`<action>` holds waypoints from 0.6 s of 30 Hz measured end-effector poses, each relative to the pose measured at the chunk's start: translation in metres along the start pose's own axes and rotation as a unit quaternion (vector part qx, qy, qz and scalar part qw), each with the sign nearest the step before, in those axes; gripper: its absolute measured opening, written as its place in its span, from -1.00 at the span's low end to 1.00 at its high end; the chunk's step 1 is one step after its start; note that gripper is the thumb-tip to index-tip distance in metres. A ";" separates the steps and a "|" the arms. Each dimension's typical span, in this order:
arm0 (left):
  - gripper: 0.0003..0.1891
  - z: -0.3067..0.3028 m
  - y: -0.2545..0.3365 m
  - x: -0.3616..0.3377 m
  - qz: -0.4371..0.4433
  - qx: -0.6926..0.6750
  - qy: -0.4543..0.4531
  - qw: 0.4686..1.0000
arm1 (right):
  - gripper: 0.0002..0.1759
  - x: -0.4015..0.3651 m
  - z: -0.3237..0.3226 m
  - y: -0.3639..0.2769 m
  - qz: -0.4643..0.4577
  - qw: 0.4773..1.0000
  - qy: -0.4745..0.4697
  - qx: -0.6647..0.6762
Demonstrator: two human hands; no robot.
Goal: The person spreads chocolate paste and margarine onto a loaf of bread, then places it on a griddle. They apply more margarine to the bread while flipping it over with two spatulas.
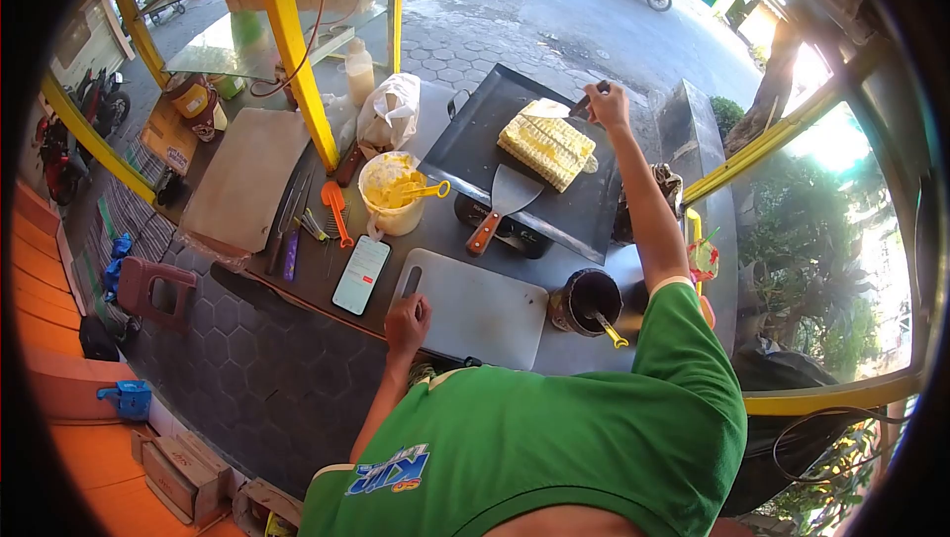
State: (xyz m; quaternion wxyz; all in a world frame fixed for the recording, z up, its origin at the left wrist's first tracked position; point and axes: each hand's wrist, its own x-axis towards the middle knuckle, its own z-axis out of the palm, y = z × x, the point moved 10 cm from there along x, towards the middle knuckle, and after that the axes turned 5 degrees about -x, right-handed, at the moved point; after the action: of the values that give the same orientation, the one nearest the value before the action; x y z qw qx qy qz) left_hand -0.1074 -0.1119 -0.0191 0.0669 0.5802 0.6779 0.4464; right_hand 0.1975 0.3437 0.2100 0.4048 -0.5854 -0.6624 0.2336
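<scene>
My right hand (608, 106) grips the dark handle of a spatula (547, 108), whose pale blade lies on top of a folded yellowish flatbread (547, 144). That flatbread, with a patterned surface, sits on a black square griddle (475, 101). A second, wide spatula (515, 191) with a wooden handle rests across the griddle's near edge. My left hand (408, 324) is a closed fist at the left edge of a grey cutting board (485, 314), with nothing visible in it. Left of the board lies a lit phone (362, 275).
A tub of yellow spread (391, 205) holds a yellow utensil. An orange spatula (335, 208) lies left of it, near a brown board (247, 181). A dark pot (586, 301) stands right of the cutting board. A yellow post (294, 57) rises at the left.
</scene>
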 end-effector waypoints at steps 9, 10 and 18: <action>-0.90 0.002 -0.004 -0.001 -0.014 -0.002 -0.014 1.000 | -0.65 -0.040 -0.078 0.038 0.011 0.999 0.023 -0.042; -0.90 0.002 -0.004 -0.001 -0.019 -0.013 -0.016 1.000 | -0.66 -0.046 -0.089 0.045 0.017 0.998 0.034 -0.043; -0.86 0.002 -0.001 0.001 -0.028 -0.021 -0.026 0.999 | -0.70 -0.091 -0.143 0.061 0.025 0.995 0.089 -0.029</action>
State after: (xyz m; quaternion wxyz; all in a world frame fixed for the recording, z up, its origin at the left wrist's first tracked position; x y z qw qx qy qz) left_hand -0.1068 -0.1097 -0.0204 0.1087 0.5709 0.6825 0.4433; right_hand 0.3483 0.2448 0.2185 0.4389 -0.6316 -0.6157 0.1715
